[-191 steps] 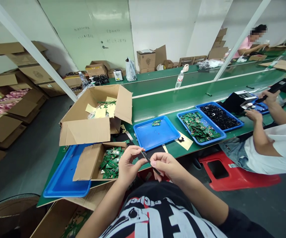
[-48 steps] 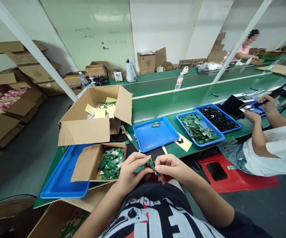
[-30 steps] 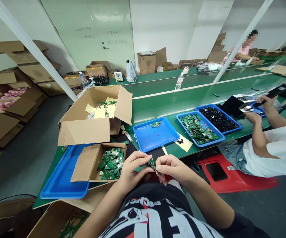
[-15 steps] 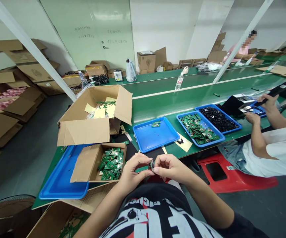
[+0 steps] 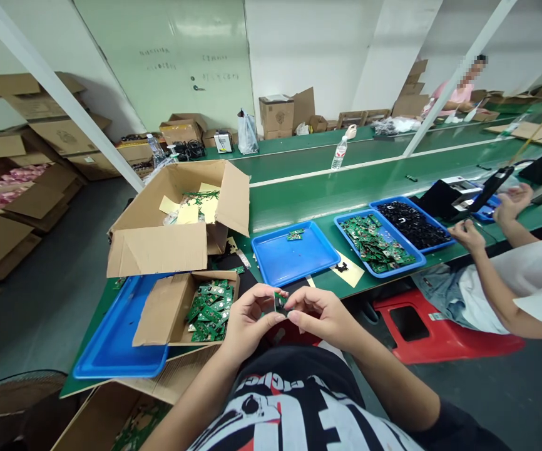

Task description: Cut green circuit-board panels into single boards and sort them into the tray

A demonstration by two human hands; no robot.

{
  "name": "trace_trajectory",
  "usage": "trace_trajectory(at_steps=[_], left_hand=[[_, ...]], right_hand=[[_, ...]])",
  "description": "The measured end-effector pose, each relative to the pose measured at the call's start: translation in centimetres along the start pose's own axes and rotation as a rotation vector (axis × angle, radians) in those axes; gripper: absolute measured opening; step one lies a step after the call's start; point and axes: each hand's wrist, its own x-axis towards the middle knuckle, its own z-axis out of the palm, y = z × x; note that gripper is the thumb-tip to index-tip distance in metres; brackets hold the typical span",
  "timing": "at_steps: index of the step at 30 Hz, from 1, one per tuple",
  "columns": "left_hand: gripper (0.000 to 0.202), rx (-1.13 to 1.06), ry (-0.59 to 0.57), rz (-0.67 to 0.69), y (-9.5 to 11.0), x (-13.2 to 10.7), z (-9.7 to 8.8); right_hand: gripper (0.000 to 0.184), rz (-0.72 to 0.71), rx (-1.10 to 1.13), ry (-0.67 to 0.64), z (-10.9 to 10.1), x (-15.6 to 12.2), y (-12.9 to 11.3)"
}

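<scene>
Close to my body, a small green circuit board (image 5: pixel 278 302) with dark parts stands on edge between my two hands. My left hand (image 5: pixel 248 322) pinches it between thumb and fingers. My right hand (image 5: pixel 322 316) has its thumb and curled fingers at the board's right side; the exact contact is partly hidden. Just left of my left hand, a cardboard box (image 5: pixel 161 313) holds a heap of green boards (image 5: pixel 212 310). Ahead of my hands lies a blue tray (image 5: pixel 278 275) with a couple of boards (image 5: pixel 295 234) in it.
Farther right, a blue tray (image 5: pixel 420 262) of boards adjoins one with black parts (image 5: pixel 412 225). A co-worker's hands (image 5: pixel 510 203) are near a black tool (image 5: pixel 491 188). A large open carton (image 5: pixel 158 247) and another blue tray (image 5: pixel 116 360) are left. A red stool (image 5: pixel 463 341) stands right.
The board in my hands has turned, so more of its face and dark parts shows, and has shifted slightly left and up. The co-worker's hands have moved apart beside the black tool.
</scene>
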Motion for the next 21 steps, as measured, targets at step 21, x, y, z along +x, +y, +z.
trace_trajectory(at_steps=[21], left_hand=[[0.029, -0.036, -0.049, -0.010, -0.23, -0.55, 0.18]], right_hand=[[0.012, 0.008, -0.104, 0.059, 0.22, 0.73, -0.73]])
